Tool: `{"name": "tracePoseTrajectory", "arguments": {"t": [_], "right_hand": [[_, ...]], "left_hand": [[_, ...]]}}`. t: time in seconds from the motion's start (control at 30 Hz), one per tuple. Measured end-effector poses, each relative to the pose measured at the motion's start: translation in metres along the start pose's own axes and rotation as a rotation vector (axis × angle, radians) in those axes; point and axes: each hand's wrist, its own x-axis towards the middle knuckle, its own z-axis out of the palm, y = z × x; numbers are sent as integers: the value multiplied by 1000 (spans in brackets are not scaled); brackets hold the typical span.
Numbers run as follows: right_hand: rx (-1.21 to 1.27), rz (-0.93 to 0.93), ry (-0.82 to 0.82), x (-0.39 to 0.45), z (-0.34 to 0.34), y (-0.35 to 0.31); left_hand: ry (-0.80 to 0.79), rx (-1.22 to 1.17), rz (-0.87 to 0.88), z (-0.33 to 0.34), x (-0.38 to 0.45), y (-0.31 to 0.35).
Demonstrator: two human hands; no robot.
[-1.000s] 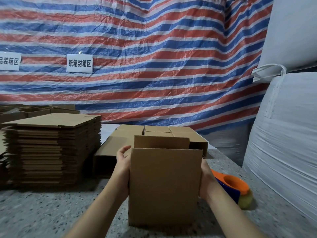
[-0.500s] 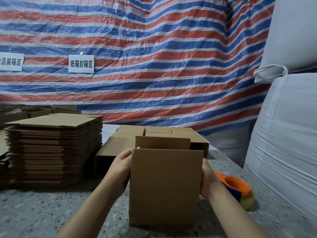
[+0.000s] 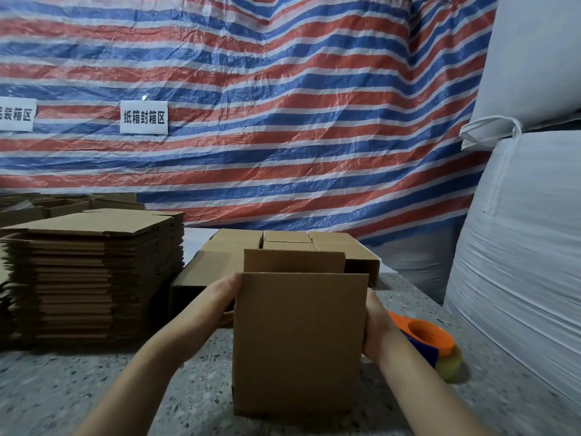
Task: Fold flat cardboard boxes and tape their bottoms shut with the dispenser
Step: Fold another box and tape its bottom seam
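Note:
A brown cardboard box [image 3: 298, 341] stands upright on the speckled table [image 3: 78, 391], its top flaps raised and open. My left hand [image 3: 220, 298] presses flat against the box's left side near the top edge. Against the right side lies my right hand [image 3: 377, 328], with its fingertips hidden behind the box. The orange and blue tape dispenser [image 3: 429, 339], with a yellowish tape roll, lies on the table just right of my right wrist.
A tall stack of flat cardboard boxes [image 3: 94, 272] fills the left. Several assembled boxes [image 3: 289, 242] sit right behind the one I hold. Large white bulk bags [image 3: 518, 262] crowd the right side. A striped tarp [image 3: 283, 121] hangs behind.
My left hand's raised thumb has come down and the hand has closed in flat against the box's left side. The box and my right hand have barely moved.

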Motion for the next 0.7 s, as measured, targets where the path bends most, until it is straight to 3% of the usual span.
{"name": "tracePoseTrajectory", "arguments": {"t": [0.47,0.7], "right_hand": [[118,24,-6,-2,-1,3],[-12,-56,-148,-7,-11,2]], "left_hand": [[260,-57,-33,24,5,2],[284,-140,-24,23,9,0]]}}
